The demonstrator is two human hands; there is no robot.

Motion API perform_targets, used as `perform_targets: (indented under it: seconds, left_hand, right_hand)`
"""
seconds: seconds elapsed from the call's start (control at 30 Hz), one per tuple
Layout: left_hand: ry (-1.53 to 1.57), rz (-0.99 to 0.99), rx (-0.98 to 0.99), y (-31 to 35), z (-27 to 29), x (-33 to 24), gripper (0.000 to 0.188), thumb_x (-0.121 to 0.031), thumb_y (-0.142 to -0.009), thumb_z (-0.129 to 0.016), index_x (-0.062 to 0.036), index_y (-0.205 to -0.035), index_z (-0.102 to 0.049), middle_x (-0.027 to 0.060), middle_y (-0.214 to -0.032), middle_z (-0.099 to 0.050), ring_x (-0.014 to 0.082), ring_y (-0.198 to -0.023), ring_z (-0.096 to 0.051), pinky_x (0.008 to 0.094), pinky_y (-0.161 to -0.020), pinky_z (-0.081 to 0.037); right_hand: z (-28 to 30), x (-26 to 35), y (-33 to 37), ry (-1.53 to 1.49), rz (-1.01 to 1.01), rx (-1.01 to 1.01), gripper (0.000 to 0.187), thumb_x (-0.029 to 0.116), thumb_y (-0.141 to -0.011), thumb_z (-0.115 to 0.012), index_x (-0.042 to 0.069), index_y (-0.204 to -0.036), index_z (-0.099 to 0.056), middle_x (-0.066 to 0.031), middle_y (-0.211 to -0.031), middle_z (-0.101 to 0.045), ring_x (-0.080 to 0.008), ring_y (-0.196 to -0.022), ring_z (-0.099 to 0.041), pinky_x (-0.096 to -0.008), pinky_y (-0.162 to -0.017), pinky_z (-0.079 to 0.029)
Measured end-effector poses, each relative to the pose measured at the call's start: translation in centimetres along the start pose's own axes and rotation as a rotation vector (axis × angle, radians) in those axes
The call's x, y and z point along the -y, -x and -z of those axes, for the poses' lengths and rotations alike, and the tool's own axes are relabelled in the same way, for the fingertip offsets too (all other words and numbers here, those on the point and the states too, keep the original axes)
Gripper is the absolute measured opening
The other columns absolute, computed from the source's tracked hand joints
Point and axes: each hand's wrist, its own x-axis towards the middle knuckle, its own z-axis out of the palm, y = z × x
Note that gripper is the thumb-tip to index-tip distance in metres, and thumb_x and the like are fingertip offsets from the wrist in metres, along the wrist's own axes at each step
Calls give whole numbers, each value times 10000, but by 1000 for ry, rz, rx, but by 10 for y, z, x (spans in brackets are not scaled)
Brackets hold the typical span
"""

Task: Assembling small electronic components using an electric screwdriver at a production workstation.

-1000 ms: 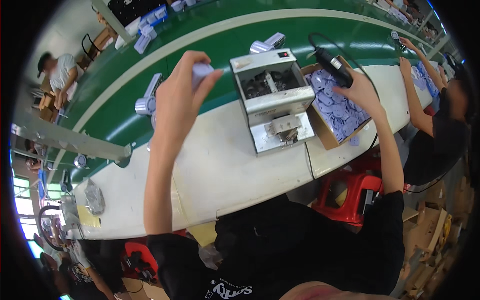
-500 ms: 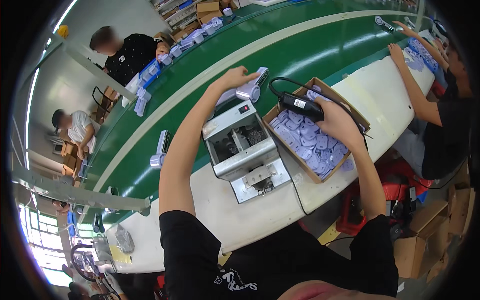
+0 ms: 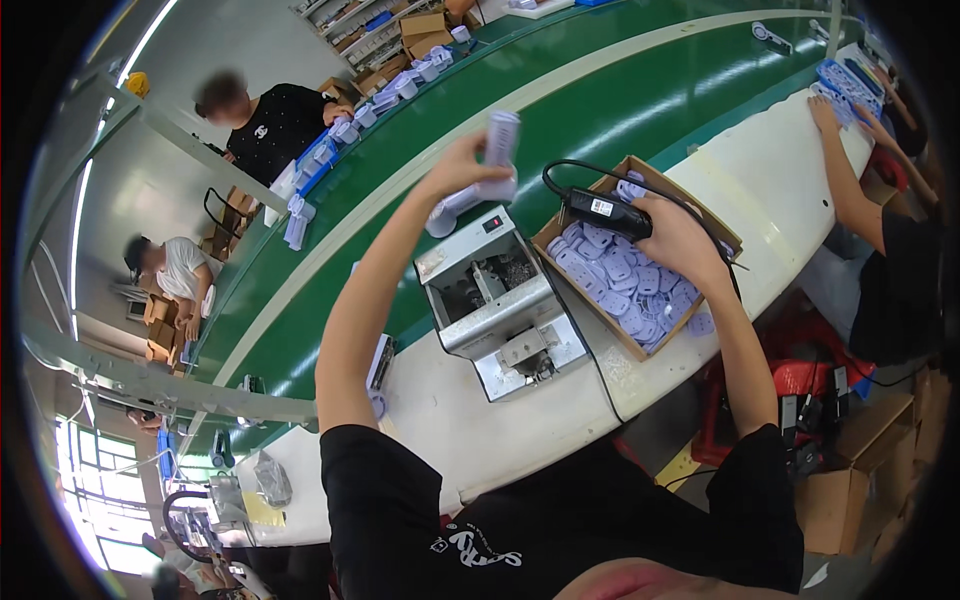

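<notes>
My left hand (image 3: 462,172) is raised over the green conveyor belt (image 3: 640,95) and grips a white-and-lavender plastic device (image 3: 487,172) with an upright cylindrical part. My right hand (image 3: 672,238) holds a black electric screwdriver (image 3: 605,212) with a black cable, resting over a cardboard box (image 3: 700,205) filled with several lavender plastic covers (image 3: 625,285). Between my arms, a grey metal screw feeder machine (image 3: 500,305) sits on the white worktable (image 3: 470,410).
A co-worker's arm (image 3: 850,180) reaches to blue parts at the right end of the table. Two people sit across the belt at the left. More white-lavender devices (image 3: 380,365) lie along the belt. Red stools (image 3: 800,390) and cartons stand below right.
My left hand has lifted the white device up off the belt. My right hand with the screwdriver stays over the box. The view has shifted slightly.
</notes>
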Motion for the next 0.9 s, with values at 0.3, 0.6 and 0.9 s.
perform_targets:
  seconds: [0.3, 0.6, 0.9]
  left_hand:
    - [266, -125, -670, 183, 77, -130, 277, -132, -792, -657, -10, -1011, -539, 93, -915, -612, 155, -842, -572, 289, -783, -445]
    - [530, -27, -292, 300, -11, -199, 520, -275, -748, -721, 1, -1118, -484, 92, -926, -596, 152, -837, -570, 299, -744, -460]
    - [669, 30, -41, 324, -50, -195, 598, -375, -745, -719, -9, -1154, -479, 85, -910, -597, 189, -790, -585, 295, -714, -459]
  right_hand:
    - [6, -6, 3, 27, 85, -33, 423, 30, -633, -629, -13, -1051, -582, -184, -853, -622, -319, -835, -597, -346, -768, -458]
    - [65, 122, 66, -770, 103, 108, 270, 119, -755, -661, -23, -970, -583, -49, -702, -562, -43, -513, -490, -173, -459, -371]
    - [27, 208, 90, -420, 519, 477, 504, 173, -627, -813, -15, -1031, -578, -73, -840, -641, -155, -796, -590, -279, -734, -460]
